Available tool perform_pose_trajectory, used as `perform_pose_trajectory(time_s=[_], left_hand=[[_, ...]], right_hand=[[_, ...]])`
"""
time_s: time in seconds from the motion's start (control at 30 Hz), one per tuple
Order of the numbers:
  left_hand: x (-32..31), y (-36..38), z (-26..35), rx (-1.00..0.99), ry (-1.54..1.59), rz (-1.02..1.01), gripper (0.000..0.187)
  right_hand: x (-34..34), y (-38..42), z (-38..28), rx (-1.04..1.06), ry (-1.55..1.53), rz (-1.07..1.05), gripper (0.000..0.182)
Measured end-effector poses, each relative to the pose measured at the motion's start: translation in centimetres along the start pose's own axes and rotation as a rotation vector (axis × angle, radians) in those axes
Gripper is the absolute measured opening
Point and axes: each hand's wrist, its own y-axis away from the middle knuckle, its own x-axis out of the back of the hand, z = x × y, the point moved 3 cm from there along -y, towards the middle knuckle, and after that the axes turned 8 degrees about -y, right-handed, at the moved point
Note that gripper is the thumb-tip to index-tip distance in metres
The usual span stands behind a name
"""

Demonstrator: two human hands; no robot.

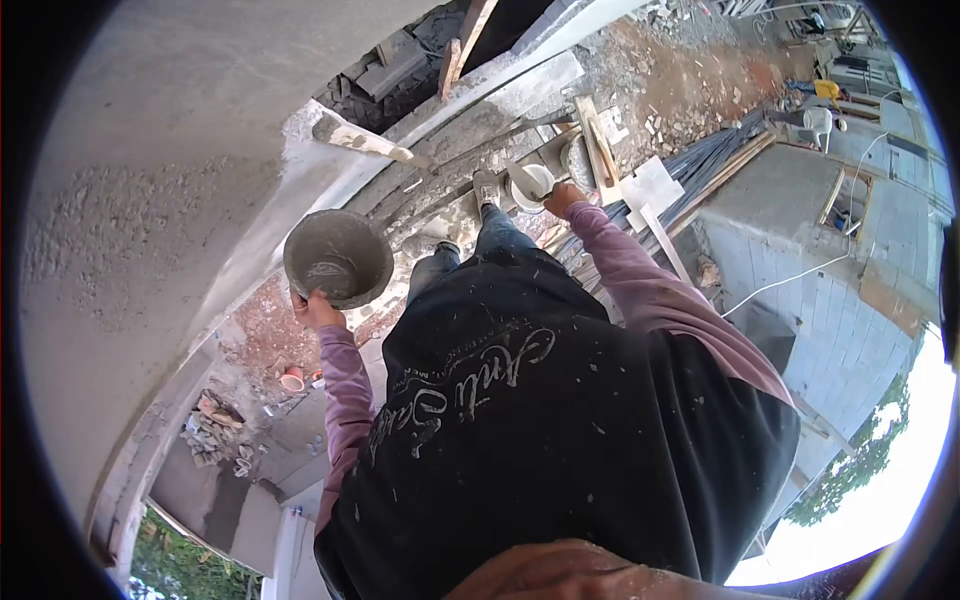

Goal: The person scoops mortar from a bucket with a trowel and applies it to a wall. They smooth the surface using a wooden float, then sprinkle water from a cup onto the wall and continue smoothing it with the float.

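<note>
Well apart, left fingers (301, 301) pinch a bucket (338, 256) while right fingers (554, 197) grip a trowel (526, 182).

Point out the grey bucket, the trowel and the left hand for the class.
Grey bucket (338, 256), head view, on its inside surface.
Trowel (524, 181), head view, on its blade.
Left hand (319, 312), head view, on its middle.

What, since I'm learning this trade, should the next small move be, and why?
Probably dip the trowel into the white bucket: the right hand holds its blade over that bucket's mouth, while the left hand holds the grey bucket well apart.
</note>
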Motion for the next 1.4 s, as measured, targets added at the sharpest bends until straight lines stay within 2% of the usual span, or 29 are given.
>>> perform_pose_trajectory(time_s=[0.07,0.27,0.4,0.53,0.57,0.67,0.77,0.87,0.93,1.0,1.07,1.1,1.13,1.17,1.2,1.27,1.33,1.4], left_hand=[[-2.5,-0.1,1.0,0.004,-0.050,-0.042,0.055],[-11.5,2.2,3.7,0.020,-0.167,-0.146,0.056],[-16.1,2.4,2.9,0.066,-0.250,-0.255,0.063],[-21.3,4.5,4.1,0.096,-0.368,-0.353,0.068],[-22.8,5.2,4.4,0.114,-0.372,-0.386,0.068],[-26.6,5.4,3.5,0.133,-0.464,-0.473,0.072],[-31.5,6.8,3.1,0.133,-0.543,-0.534,0.073],[-36.8,6.5,-0.7,0.166,-0.606,-0.628,0.074],[-41.5,6.0,-4.4,0.184,-0.613,-0.660,0.073],[-48.2,7.0,-7.7,0.246,-0.569,-0.755,0.073],[-56.7,10.6,-9.3,0.258,-0.532,-0.856,0.073],[-61.0,13.1,-9.7,0.324,-0.445,-0.943,0.072],[-65.3,15.6,-9.7,0.329,-0.461,-1.065,0.061],[-69.6,20.5,-7.3,0.302,-0.474,-1.215,0.046],[-72.9,21.8,-8.2,0.389,-0.212,-1.328,0.041],[-77.8,27.2,-5.9,0.556,0.092,-1.366,0.055],[-79.0,30.1,-4.8,0.323,-0.026,-1.544,0.063],[-78.1,30.5,-6.4,0.124,-0.207,-1.681,0.070]], right_hand=[[1.2,2.9,1.2,-0.139,-0.086,0.002,0.048],[-1.5,0.3,10.4,-0.350,-0.339,-0.073,0.055],[-1.5,-3.3,15.7,-0.458,-0.444,0.044,0.058],[-2.7,-10.5,23.3,-0.546,-0.649,0.167,0.057],[-3.2,-13.2,25.5,-0.594,-0.728,0.117,0.056],[-0.8,-17.3,28.5,-0.718,-0.764,0.256,0.053],[2.1,-18.3,29.4,-0.793,-0.855,0.433,0.051],[-3.1,-18.9,30.1,-0.607,-0.911,0.579,0.043],[-5.1,-16.0,27.8,-0.574,-0.949,0.468,0.040],[-10.1,-14.3,26.4,-0.479,-0.939,0.333,0.038],[-13.2,-12.5,25.5,-0.412,-0.897,0.166,0.034],[-14.2,-11.7,25.5,-0.429,-0.890,0.136,0.035],[-14.9,-11.1,25.4,-0.446,-0.885,0.104,0.036],[-14.9,-10.7,25.6,-0.467,-0.886,0.098,0.036],[-14.7,-10.9,26.2,-0.487,-0.885,0.093,0.036],[-15.4,-13.2,28.2,-0.422,-0.862,0.139,0.036],[-13.3,-16.1,30.5,-0.443,-0.880,0.282,0.033],[-11.1,-20.4,33.6,-0.451,-0.787,0.423,0.031]])
